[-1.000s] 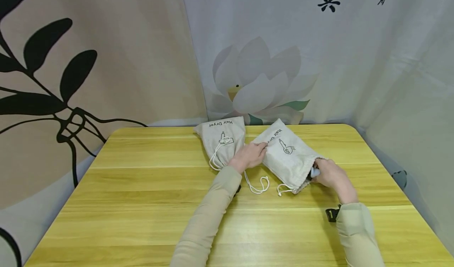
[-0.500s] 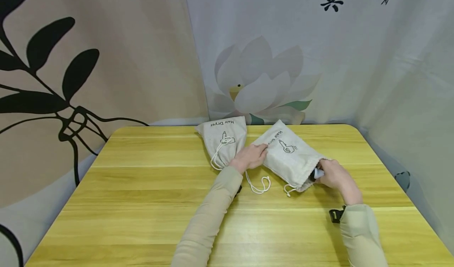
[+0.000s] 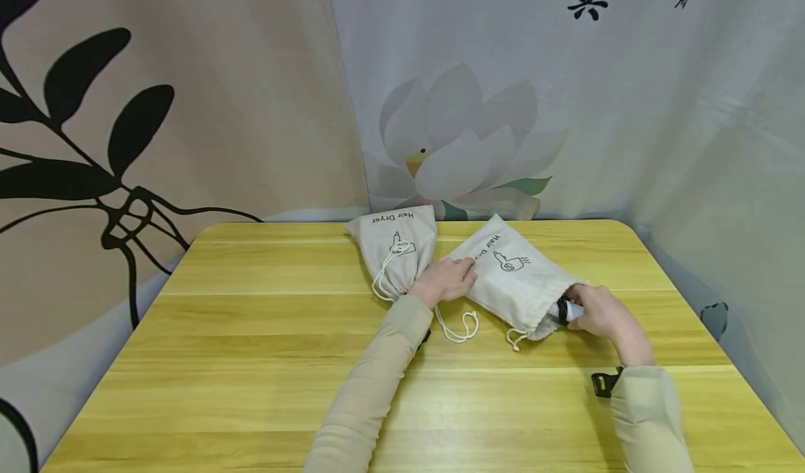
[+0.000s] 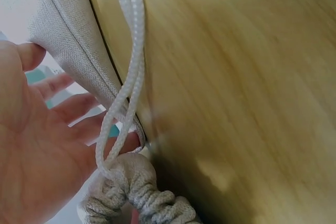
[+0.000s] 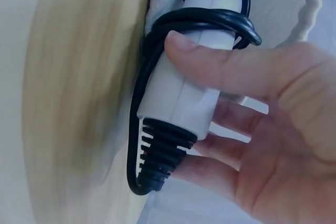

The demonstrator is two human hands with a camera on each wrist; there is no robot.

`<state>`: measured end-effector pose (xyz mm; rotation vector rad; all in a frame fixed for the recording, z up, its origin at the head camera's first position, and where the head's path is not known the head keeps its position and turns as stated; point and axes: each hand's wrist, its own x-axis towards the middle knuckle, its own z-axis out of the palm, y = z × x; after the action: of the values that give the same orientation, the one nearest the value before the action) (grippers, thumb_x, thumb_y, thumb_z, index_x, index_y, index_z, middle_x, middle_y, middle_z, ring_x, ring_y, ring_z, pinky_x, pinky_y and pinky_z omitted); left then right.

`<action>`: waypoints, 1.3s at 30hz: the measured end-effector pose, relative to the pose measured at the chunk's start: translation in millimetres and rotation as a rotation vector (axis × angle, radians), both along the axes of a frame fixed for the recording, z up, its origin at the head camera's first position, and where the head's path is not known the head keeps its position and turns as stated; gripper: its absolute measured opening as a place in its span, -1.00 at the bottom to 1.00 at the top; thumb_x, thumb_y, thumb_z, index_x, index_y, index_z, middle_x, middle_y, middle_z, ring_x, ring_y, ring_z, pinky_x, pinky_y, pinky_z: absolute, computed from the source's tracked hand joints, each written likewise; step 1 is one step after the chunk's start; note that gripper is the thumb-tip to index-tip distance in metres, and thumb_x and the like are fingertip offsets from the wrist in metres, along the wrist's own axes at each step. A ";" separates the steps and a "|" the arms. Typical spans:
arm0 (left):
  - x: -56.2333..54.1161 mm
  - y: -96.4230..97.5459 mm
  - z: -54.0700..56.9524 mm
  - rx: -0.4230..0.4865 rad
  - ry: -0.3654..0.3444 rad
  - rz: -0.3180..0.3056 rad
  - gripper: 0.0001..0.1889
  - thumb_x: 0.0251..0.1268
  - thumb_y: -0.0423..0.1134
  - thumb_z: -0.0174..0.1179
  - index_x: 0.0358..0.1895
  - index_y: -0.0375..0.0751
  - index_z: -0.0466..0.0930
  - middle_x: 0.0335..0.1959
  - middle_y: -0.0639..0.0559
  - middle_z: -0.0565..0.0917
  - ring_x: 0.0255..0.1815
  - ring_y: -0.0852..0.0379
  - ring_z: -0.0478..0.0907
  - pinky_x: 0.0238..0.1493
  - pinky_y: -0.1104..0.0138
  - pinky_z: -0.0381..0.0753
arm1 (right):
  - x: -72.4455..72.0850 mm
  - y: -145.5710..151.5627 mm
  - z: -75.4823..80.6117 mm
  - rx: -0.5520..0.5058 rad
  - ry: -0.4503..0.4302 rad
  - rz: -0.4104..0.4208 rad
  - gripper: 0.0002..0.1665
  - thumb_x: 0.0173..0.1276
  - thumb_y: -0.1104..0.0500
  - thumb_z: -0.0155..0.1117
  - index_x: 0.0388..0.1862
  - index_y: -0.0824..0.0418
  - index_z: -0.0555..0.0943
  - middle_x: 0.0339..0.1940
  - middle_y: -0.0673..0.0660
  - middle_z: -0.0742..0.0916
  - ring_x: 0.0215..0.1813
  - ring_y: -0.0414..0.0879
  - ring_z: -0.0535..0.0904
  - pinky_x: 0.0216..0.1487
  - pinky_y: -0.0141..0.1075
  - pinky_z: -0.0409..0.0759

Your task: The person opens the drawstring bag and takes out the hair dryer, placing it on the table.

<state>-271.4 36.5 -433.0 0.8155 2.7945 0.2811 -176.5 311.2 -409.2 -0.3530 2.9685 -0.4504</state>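
Note:
Two pale cloth drawstring bags lettered "Hair Dryer" lie at the far side of the table. My left hand (image 3: 445, 279) holds the near left edge of the right bag (image 3: 518, 270); in the left wrist view, its fingertips are partly hidden by the cloth (image 4: 71, 35). At that bag's mouth, my right hand (image 3: 602, 310) grips the white handle of a hair dryer (image 5: 178, 95), thumb on top and fingers beneath. Black cord (image 5: 202, 20) is wound round the handle, with a ribbed black sleeve at its end. The dryer's head is hidden inside the bag.
The left bag (image 3: 396, 246) is gathered shut, its white drawstring (image 3: 462, 335) trailing onto the wooden table (image 3: 251, 361). Another white cord end (image 3: 516, 340) hangs at the right bag's mouth. A printed curtain (image 3: 264, 96) stands behind the table's far edge.
My right hand has moved right and slightly nearer, drawing more of the hair dryer's handle and cord out of the bag. The left hand has barely moved.

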 end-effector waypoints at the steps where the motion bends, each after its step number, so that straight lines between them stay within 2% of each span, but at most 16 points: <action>1: 0.4 0.1 0.5 -0.007 -0.001 0.001 -0.48 0.52 0.03 -0.37 0.44 0.00 0.17 0.41 0.02 0.37 0.40 0.02 0.33 0.40 0.23 0.33 | 0.2 0.9 -0.1 -0.001 -0.002 0.003 -0.45 -0.03 0.30 0.47 -0.06 0.50 0.51 -0.19 0.41 0.67 -0.12 0.33 0.57 -0.12 0.08 0.58; 8: 2.4 0.4 0.7 -0.045 0.009 0.000 -0.47 0.51 0.06 -0.36 0.44 0.01 0.18 0.40 0.04 0.37 0.41 0.04 0.32 0.40 0.22 0.32 | 1.4 2.0 1.6 -0.007 -0.061 0.004 -0.40 0.02 0.25 0.41 0.04 0.47 0.47 -0.06 0.46 0.64 0.01 0.41 0.53 -0.01 0.15 0.53; 12: 2.5 1.0 -0.3 -0.064 0.019 0.007 -0.47 0.52 0.07 -0.37 0.44 0.03 0.18 0.40 0.05 0.37 0.40 0.04 0.33 0.38 0.20 0.34 | 0.7 -2.7 3.0 0.001 -0.129 -0.011 -0.21 0.08 0.07 0.40 0.18 0.51 0.37 0.09 0.53 0.56 0.14 0.47 0.44 0.09 0.22 0.46; 15: 2.4 1.7 -1.1 -0.076 0.021 0.016 -0.47 0.51 0.08 -0.38 0.44 0.05 0.17 0.41 0.06 0.36 0.40 0.05 0.33 0.38 0.19 0.35 | -0.6 -8.1 1.6 0.029 -0.135 -0.037 -0.09 0.11 -0.09 0.39 0.24 0.49 0.33 0.16 0.54 0.51 0.18 0.48 0.41 0.11 0.25 0.44; 18: 2.6 2.4 -2.2 -0.081 0.021 0.020 -0.47 0.51 0.08 -0.39 0.44 0.06 0.17 0.41 0.06 0.36 0.40 0.05 0.33 0.37 0.18 0.36 | -1.4 -11.8 -0.7 0.061 -0.101 -0.064 -0.19 0.11 -0.09 0.36 0.18 0.43 0.41 0.11 0.50 0.56 0.12 0.43 0.48 0.04 0.23 0.49; 23: 2.5 4.0 -3.5 -0.073 0.014 0.017 -0.48 0.52 0.07 -0.38 0.44 0.06 0.17 0.40 0.06 0.38 0.40 0.05 0.33 0.37 0.18 0.35 | -1.7 -11.9 -3.7 0.085 -0.058 -0.075 -0.36 0.08 0.02 0.34 0.06 0.39 0.50 0.01 0.45 0.63 0.01 0.36 0.56 -0.09 0.21 0.54; 34: -0.9 5.5 -5.6 -0.054 0.000 0.013 -0.48 0.51 0.06 -0.34 0.44 0.02 0.19 0.40 0.03 0.37 0.41 0.05 0.32 0.41 0.20 0.31 | -1.7 -5.3 -1.4 0.094 -0.049 -0.066 -0.33 0.12 -0.02 0.32 0.11 0.36 0.49 0.06 0.47 0.60 0.03 0.39 0.54 -0.10 0.21 0.53; 35: -4.9 5.7 -12.1 -0.050 0.016 0.009 -0.47 0.50 0.09 -0.35 0.43 0.04 0.20 0.39 0.04 0.39 0.40 0.04 0.33 0.39 0.19 0.33 | -1.5 -4.4 -1.0 0.093 -0.049 -0.063 -0.34 0.12 -0.02 0.32 0.11 0.36 0.49 0.06 0.47 0.60 0.03 0.39 0.54 -0.11 0.21 0.53; 39: -5.2 6.8 -11.6 -0.075 0.016 0.011 -0.47 0.49 0.11 -0.33 0.42 0.05 0.21 0.38 0.04 0.40 0.38 0.04 0.35 0.37 0.18 0.35 | -0.4 0.1 -0.3 0.088 -0.050 -0.048 -0.37 0.13 0.00 0.32 0.09 0.36 0.49 0.03 0.45 0.62 0.02 0.37 0.55 -0.12 0.19 0.54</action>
<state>-276.7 43.3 -444.6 0.7890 2.8062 0.1716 -176.9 311.4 -409.5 -0.2584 2.9412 -0.3278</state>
